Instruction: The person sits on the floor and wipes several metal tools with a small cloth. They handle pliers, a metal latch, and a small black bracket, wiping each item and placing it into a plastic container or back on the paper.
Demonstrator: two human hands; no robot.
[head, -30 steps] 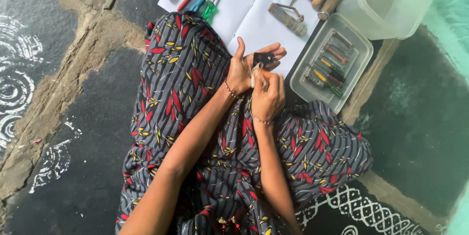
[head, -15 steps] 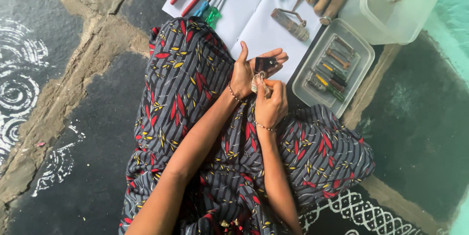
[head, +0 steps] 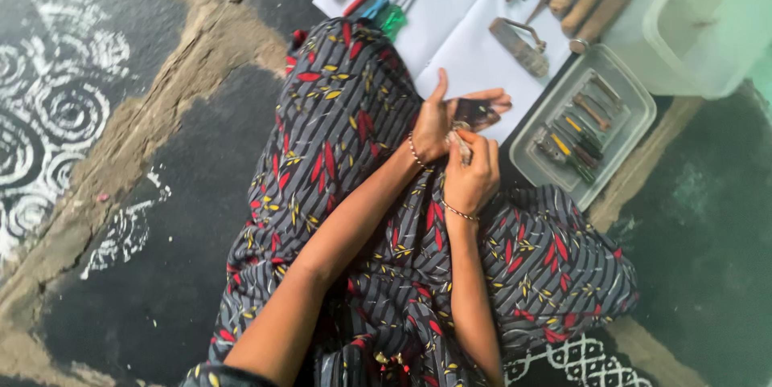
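Pinching a small pale piece, the right hand [head: 470,174] presses up at 12 o'clock into the dark small object [head: 474,112], which lies across the left hand [head: 441,120], fingers cupped beneath it, long axis toward 3 o'clock; farther at 2 o'clock sits the tool tray [head: 535,174].

Bare arms, no sleeves in view. Left hand [head: 436,123] has a thin beaded bracelet at the wrist, reddish and pale beads. Right hand [head: 474,174] has a similar thin bracelet at the wrist. Lap and legs are covered in a loose dark grey garment [head: 346,138] with thin pale stripes, red leaf shapes and small yellow leaf marks all over. Fabric bunches in folds between the knees.
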